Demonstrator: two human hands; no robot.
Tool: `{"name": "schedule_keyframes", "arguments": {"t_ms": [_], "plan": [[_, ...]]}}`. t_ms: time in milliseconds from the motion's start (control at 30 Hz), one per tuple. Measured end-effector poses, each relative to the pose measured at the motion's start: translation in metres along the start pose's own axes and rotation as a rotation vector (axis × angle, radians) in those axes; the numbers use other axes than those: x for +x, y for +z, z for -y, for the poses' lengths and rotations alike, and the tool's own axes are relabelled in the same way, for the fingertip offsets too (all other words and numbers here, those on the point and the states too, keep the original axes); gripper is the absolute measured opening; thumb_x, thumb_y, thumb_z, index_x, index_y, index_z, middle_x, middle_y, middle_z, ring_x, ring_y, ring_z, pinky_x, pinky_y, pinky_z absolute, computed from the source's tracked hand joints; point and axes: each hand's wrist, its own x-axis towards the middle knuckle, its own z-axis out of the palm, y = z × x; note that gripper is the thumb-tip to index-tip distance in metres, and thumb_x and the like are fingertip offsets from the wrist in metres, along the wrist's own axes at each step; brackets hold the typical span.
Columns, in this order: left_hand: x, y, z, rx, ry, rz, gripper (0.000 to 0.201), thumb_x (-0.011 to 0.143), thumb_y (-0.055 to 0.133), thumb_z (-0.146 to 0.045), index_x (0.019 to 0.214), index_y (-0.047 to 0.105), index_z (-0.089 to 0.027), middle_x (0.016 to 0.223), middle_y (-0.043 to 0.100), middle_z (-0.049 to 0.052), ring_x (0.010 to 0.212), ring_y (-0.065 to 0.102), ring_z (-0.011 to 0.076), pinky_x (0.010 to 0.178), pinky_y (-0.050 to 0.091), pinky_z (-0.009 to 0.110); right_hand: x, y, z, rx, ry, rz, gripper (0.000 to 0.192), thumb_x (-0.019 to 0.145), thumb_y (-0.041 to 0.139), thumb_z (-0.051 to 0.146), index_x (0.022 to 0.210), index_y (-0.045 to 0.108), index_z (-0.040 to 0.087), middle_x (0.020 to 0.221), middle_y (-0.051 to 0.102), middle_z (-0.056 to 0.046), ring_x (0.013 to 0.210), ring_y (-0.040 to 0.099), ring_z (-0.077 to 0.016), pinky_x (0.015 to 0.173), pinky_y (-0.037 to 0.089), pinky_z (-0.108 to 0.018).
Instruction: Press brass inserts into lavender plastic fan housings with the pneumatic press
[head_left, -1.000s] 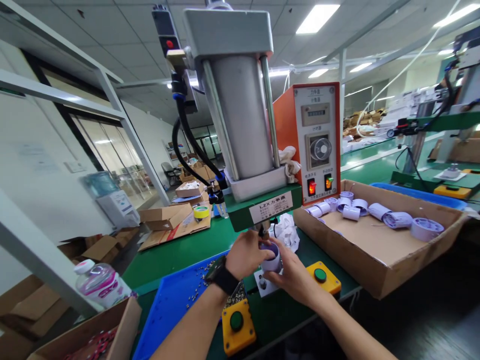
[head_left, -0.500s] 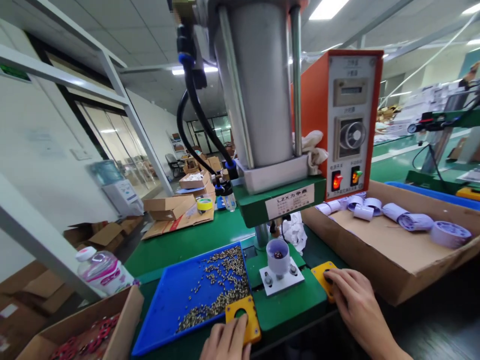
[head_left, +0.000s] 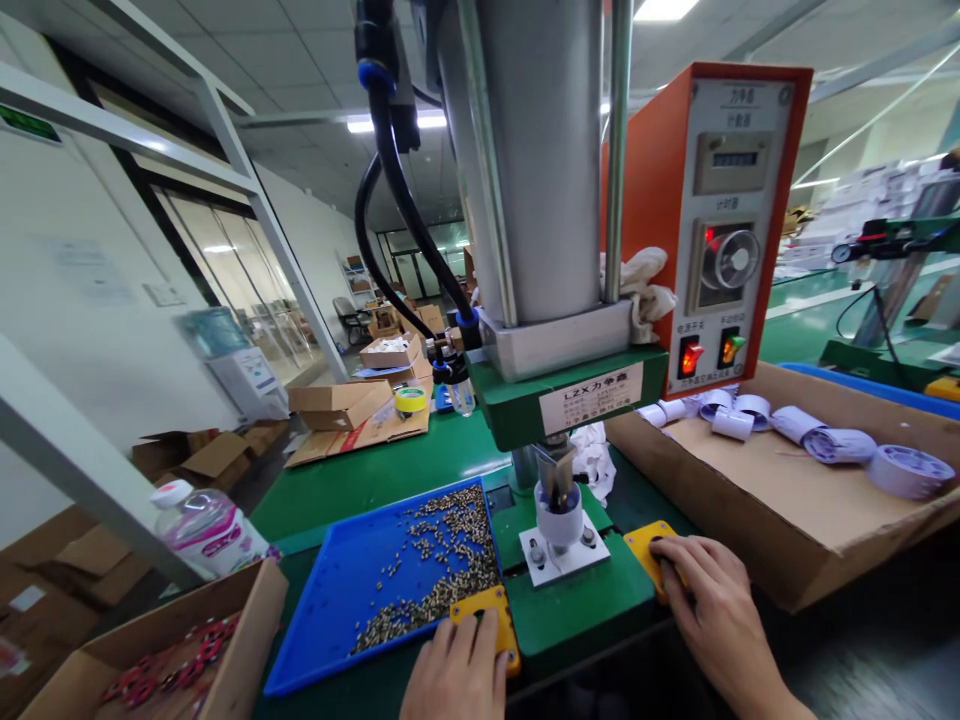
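Observation:
My left hand (head_left: 456,668) rests on the left yellow button box (head_left: 501,625), fingers stretched over its button and gripping nothing. On the other side, my right hand (head_left: 712,595) lies with its fingertips on the button of the right yellow box (head_left: 646,552). Between them stands a green press (head_left: 585,625). Its metal ram (head_left: 556,472) is down inside a pale lilac plastic ring (head_left: 559,522), which sits on a white bolted plate (head_left: 551,568). The ram's tip is hidden within the ring.
A blue tray (head_left: 337,580) of small metal pieces is at left. Red parts (head_left: 176,660) fill a cardboard box (head_left: 251,640) beside a bottle (head_left: 206,525). At right, a carton (head_left: 750,520) holds lilac rings (head_left: 829,443). An orange control box (head_left: 649,170) stands above.
The press ram has come down into the lilac ring. My left fingers have moved up onto the button, covering it. My right hand stays on its button. The view has shifted slightly.

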Motion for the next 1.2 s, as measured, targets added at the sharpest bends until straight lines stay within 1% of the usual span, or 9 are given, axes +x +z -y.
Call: {"name": "schedule_keyframes", "arguments": {"t_ms": [167, 267, 367, 600, 733, 833, 933, 1033, 1200], "plan": [[0.056, -0.026, 0.01, -0.18, -0.349, 0.312, 0.031, 0.092, 0.039, -0.023, 0.112, 0.063, -0.025, 0.109, 0.069, 0.004, 0.104, 0.061, 0.0192, 0.09, 0.047, 0.032, 0.024, -0.013, 0.02, 0.063, 0.105, 0.019, 0.017, 0.09, 0.048, 0.028, 0.102, 0.06, 0.025, 0.095, 0.064, -0.004, 0.092, 0.055, -0.0239, 0.086, 0.041, -0.045], [0.085, -0.022, 0.017, -0.12, -0.361, 0.516, 0.025, 0.087, 0.046, -0.023, 0.101, 0.066, -0.02, 0.104, 0.07, 0.009, 0.102, 0.063, 0.026, 0.087, 0.049, 0.038, 0.037, -0.017, 0.038, 0.146, 0.13, 0.003, 0.021, 0.089, 0.047, 0.027, 0.107, 0.058, 0.026, 0.103, 0.063, -0.004, 0.1, 0.054, -0.0239, 0.09, 0.041, -0.045], [0.1, -0.01, 0.018, -0.086, -0.354, 0.614, 0.021, 0.08, 0.051, -0.021, 0.091, 0.069, -0.016, 0.098, 0.071, 0.015, 0.096, 0.067, 0.033, 0.078, 0.052, 0.043, 0.041, -0.015, 0.049, 0.219, 0.129, 0.047, 0.021, 0.089, 0.048, 0.027, 0.108, 0.058, 0.027, 0.105, 0.062, -0.003, 0.103, 0.054, -0.0236, 0.091, 0.042, -0.044], [0.109, -0.004, 0.015, -0.153, -0.342, 0.659, 0.026, 0.075, 0.05, -0.01, 0.09, 0.069, -0.019, 0.102, 0.072, 0.012, 0.098, 0.068, 0.0256, 0.079, 0.052, 0.033, 0.048, -0.013, 0.059, 0.369, 0.225, 0.083, 0.025, 0.089, 0.047, 0.03, 0.113, 0.055, 0.027, 0.112, 0.06, -0.005, 0.108, 0.054, -0.0235, 0.095, 0.043, -0.046], [0.105, -0.003, 0.017, -0.182, -0.357, 0.626, 0.023, 0.077, 0.051, -0.012, 0.087, 0.069, -0.021, 0.101, 0.072, 0.009, 0.097, 0.067, 0.0195, 0.078, 0.049, 0.026, 0.076, -0.003, 0.077, 0.639, 0.229, 0.2, 0.059, 0.083, 0.056, 0.031, 0.137, 0.034, 0.026, 0.128, 0.053, -0.008, 0.118, 0.051, -0.0226, 0.101, 0.041, -0.044], [0.099, -0.001, 0.015, -0.192, -0.379, 0.564, 0.024, 0.079, 0.046, -0.012, 0.086, 0.068, -0.02, 0.097, 0.073, 0.01, 0.094, 0.068, 0.0201, 0.075, 0.049, 0.027, 0.101, 0.009, 0.095, 0.895, 0.22, 0.344, 0.076, 0.077, 0.062, 0.028, 0.143, 0.026, 0.021, 0.126, 0.055, -0.009, 0.108, 0.058, -0.0207, 0.095, 0.046, -0.038], [0.093, 0.0, 0.013, -0.206, -0.399, 0.494, 0.025, 0.082, 0.044, -0.012, 0.089, 0.067, -0.02, 0.096, 0.073, 0.008, 0.096, 0.067, 0.0199, 0.076, 0.048, 0.027, 0.111, 0.014, 0.112, 1.012, 0.312, 0.18, 0.077, 0.076, 0.064, 0.026, 0.142, 0.025, 0.018, 0.113, 0.061, -0.007, 0.091, 0.063, -0.0167, 0.087, 0.05, -0.032], [0.091, 0.0, 0.01, -0.22, -0.408, 0.447, 0.022, 0.083, 0.046, -0.014, 0.09, 0.066, -0.02, 0.098, 0.072, 0.006, 0.099, 0.066, 0.0193, 0.081, 0.047, 0.027, 0.091, 0.012, 0.125, 0.911, 0.357, -0.02, 0.074, 0.076, 0.065, 0.027, 0.14, 0.03, 0.02, 0.119, 0.06, -0.009, 0.099, 0.062, -0.0196, 0.089, 0.05, -0.034], [0.092, 0.0, 0.003, -0.236, -0.419, 0.432, 0.024, 0.086, 0.044, -0.015, 0.094, 0.066, -0.02, 0.097, 0.072, 0.007, 0.099, 0.066, 0.0191, 0.082, 0.046, 0.027, 0.006, -0.007, 0.147, 0.771, 0.31, -0.038, 0.065, 0.078, 0.067, 0.031, 0.136, 0.037, 0.021, 0.125, 0.058, -0.013, 0.114, 0.058, -0.0273, 0.098, 0.047, -0.041]]}}
